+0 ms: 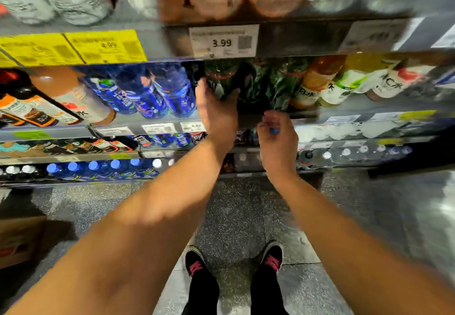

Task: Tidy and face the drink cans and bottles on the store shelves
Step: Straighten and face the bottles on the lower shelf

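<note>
On the middle shelf, the left hand [216, 107] grips a green bottle [221, 80]; the right hand [277, 137] hangs curled, seemingly empty.

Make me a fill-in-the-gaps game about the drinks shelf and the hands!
1. The left hand grips a dark ____ bottle.
2. The white price tag above it reads ____.
3. The bottles left of that hand are ____.
4. The shoes have ____ laces.

Missing words: green; 3.99; blue; pink
</note>
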The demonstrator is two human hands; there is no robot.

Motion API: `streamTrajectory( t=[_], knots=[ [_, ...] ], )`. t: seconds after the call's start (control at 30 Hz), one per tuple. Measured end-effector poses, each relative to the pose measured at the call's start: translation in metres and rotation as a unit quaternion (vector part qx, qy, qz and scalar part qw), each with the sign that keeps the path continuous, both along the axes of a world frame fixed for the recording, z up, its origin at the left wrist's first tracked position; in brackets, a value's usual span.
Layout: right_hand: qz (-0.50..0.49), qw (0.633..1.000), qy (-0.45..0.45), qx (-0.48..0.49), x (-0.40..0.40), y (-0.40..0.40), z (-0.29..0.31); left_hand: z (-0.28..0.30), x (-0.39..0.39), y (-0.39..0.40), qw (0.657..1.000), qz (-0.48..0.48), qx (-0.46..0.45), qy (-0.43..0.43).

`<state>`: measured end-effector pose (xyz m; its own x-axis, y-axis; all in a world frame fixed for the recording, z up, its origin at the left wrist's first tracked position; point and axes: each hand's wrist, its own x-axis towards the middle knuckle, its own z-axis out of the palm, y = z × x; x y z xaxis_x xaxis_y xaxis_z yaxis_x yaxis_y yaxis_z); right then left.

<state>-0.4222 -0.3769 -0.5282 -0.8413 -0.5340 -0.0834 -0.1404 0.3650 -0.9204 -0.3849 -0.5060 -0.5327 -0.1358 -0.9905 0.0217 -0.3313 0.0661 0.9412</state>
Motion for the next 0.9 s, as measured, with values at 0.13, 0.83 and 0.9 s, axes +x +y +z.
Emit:
streamTrajectory(
  t=[0.13,0.83,0.9],
  knots=[
    [-0.035,0.999,0.025,0.022,-0.032,0.010,-0.003,-0.012,-0.003,-0.005,0.994,0.099,-0.036,-0.009],
    [-0.025,0.988,0.154,0.023,-0.070,-0.017,-0.007,-0.011,-0.052,0.031,0.997,0.021,-0.050,-0.057],
    [-0.024,0.987,0.157,0.027,-0.072,-0.017,-0.007,-0.009,-0.050,0.041,0.997,0.053,-0.048,-0.038]
  ],
)
